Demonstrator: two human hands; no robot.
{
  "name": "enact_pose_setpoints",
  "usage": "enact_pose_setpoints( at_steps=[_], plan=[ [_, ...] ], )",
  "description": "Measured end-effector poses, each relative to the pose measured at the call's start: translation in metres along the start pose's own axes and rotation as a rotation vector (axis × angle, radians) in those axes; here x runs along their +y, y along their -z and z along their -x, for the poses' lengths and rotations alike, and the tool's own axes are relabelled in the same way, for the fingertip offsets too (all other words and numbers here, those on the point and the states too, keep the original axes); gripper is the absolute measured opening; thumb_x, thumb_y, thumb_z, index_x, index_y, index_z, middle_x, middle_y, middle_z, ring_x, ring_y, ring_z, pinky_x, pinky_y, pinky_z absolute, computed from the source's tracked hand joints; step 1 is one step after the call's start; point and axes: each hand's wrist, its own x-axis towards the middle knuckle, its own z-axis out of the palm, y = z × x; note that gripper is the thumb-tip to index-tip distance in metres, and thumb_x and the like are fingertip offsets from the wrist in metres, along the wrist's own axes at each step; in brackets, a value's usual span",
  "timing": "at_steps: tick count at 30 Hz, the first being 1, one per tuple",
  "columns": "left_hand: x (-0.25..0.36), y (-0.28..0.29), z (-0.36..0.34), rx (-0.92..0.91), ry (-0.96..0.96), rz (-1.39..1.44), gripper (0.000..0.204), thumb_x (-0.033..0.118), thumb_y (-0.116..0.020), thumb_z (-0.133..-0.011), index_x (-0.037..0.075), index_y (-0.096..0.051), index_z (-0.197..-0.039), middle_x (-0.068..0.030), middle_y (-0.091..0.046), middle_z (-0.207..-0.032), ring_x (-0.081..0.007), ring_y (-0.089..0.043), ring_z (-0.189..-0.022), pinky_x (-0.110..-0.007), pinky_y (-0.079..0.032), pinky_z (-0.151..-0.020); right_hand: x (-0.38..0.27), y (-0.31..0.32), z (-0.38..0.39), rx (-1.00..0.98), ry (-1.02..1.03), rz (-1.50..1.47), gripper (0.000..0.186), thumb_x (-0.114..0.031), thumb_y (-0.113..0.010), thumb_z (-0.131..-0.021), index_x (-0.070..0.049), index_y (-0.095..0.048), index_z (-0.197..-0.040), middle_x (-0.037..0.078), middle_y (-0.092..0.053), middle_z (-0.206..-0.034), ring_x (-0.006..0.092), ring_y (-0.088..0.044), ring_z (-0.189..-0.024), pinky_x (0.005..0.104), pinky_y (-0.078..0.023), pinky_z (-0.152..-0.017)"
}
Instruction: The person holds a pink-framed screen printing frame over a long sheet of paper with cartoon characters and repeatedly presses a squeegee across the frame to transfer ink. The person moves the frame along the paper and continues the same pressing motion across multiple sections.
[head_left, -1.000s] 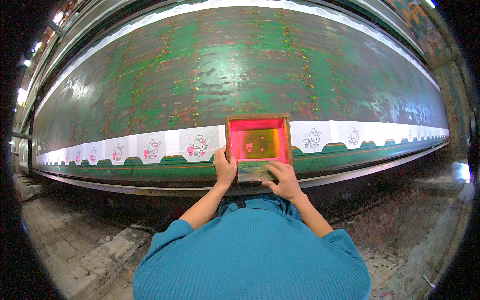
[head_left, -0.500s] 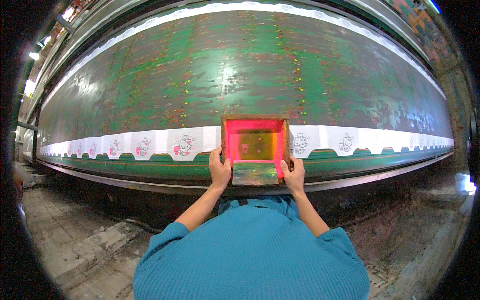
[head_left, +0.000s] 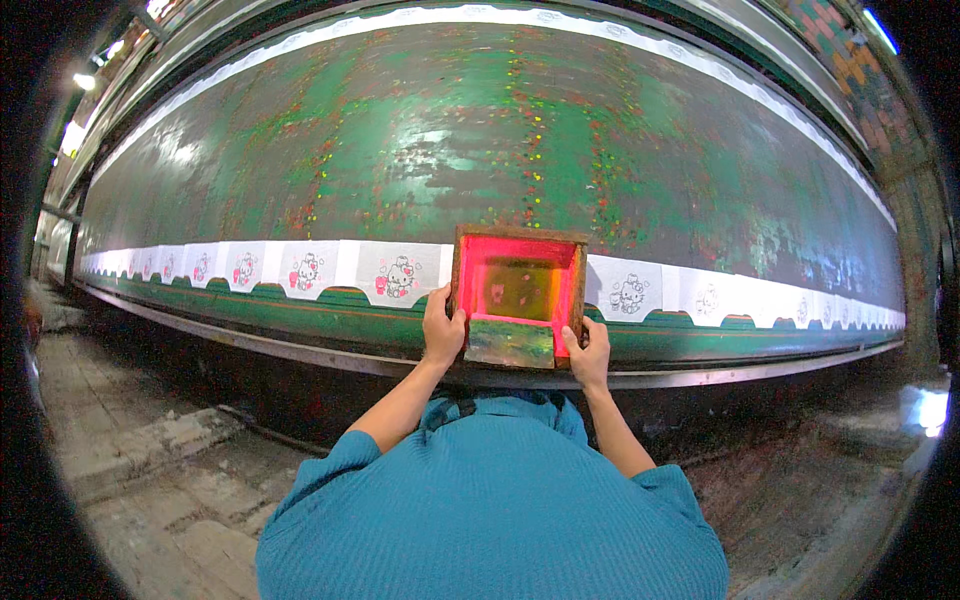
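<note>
A small wooden screen-printing frame [head_left: 522, 234] with bright pink inner walls sits over the row of white cloth pieces at the near edge of the table. Its amber mesh window [head_left: 519, 289] shows small pinkish shapes. My left hand [head_left: 442, 330] grips the frame's left side near the front corner. My right hand [head_left: 588, 354] holds the opposite side, its thumb on the rim. Just left of the frame lies a cloth piece [head_left: 398, 277] with a cartoon outline and pink patches. To the right, another piece [head_left: 628, 290] carries the dark outline without pink. The frame hides the cloth beneath it.
A long green table [head_left: 420, 150], stained dark and speckled with paint, curves across the view. Along its far edge runs another strip of white pieces [head_left: 480, 14]. A metal rail [head_left: 690, 377] borders the near side. Concrete floor [head_left: 150, 480] shows at lower left.
The frame and both hands have shifted one piece to the right along the row. A cloth piece with pink patches now shows left of the frame, where the frame stood before.
</note>
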Motion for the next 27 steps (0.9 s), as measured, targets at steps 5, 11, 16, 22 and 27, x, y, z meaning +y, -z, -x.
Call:
enact_pose_setpoints(
  at_steps=[5, 11, 16, 22, 27],
  plan=[
    [0.002, -0.003, -0.002, 0.032, -0.001, -0.001, 0.046, 0.001, -0.062, -0.080, -0.002, -0.061, -0.126, -0.0191, -0.065, -0.105, -0.0336, -0.064, -0.100, -0.040, -0.050, -0.091, 0.009, 0.006, -0.001, -0.086, 0.008, -0.020, 0.051, -0.031, -0.078, -0.088, 0.001, -0.062, -0.124, 0.015, -0.057, -0.105, 0.0305, -0.058, -0.097, 0.0395, -0.049, -0.086],
    [-0.002, -0.002, 0.001, 0.032, 0.041, 0.027, 0.049, -0.002, -0.063, -0.077, -0.001, -0.061, -0.126, -0.0193, -0.067, -0.112, -0.0332, -0.065, -0.109, -0.039, -0.049, -0.097, 0.007, 0.012, -0.002, -0.176, 0.008, 0.009, 0.064, -0.038, -0.079, -0.085, 0.004, -0.059, -0.128, 0.019, -0.057, -0.108, 0.0358, -0.058, -0.103, 0.0436, -0.048, -0.093],
    [-0.010, -0.004, 0.000, 0.047, 0.028, -0.020, 0.048, -0.002, -0.064, -0.078, -0.001, -0.060, -0.125, -0.0181, -0.066, -0.114, -0.0316, -0.064, -0.109, -0.038, -0.049, -0.098, 0.001, 0.021, -0.006, -0.240, -0.013, -0.014, 0.063, -0.038, -0.079, -0.085, 0.003, -0.060, -0.129, 0.018, -0.057, -0.108, 0.0340, -0.059, -0.102, 0.0407, -0.050, -0.088],
    [-0.009, -0.002, -0.002, 0.044, 0.047, 0.003, 0.044, -0.001, -0.065, -0.079, -0.002, -0.061, -0.123, -0.0170, -0.065, -0.111, -0.0300, -0.065, -0.103, -0.037, -0.050, -0.093, -0.011, 0.021, -0.011, -0.252, -0.034, 0.027, 0.057, -0.038, -0.078, -0.086, -0.001, -0.064, -0.126, 0.016, -0.058, -0.105, 0.0315, -0.059, -0.099, 0.0396, -0.049, -0.083],
    [0.010, 0.013, -0.052, 0.081, 0.014, 0.105, 0.042, -0.005, -0.061, -0.079, -0.002, -0.063, -0.120, -0.0157, -0.063, -0.098, -0.0285, -0.065, -0.091, -0.038, -0.052, -0.082, -0.041, 0.015, -0.055, -0.169, 0.093, -0.069, 0.044, -0.037, -0.076, -0.087, -0.004, -0.070, -0.115, 0.015, -0.061, -0.093, 0.0302, -0.058, -0.091, 0.0408, -0.048, -0.082]
  ],
)
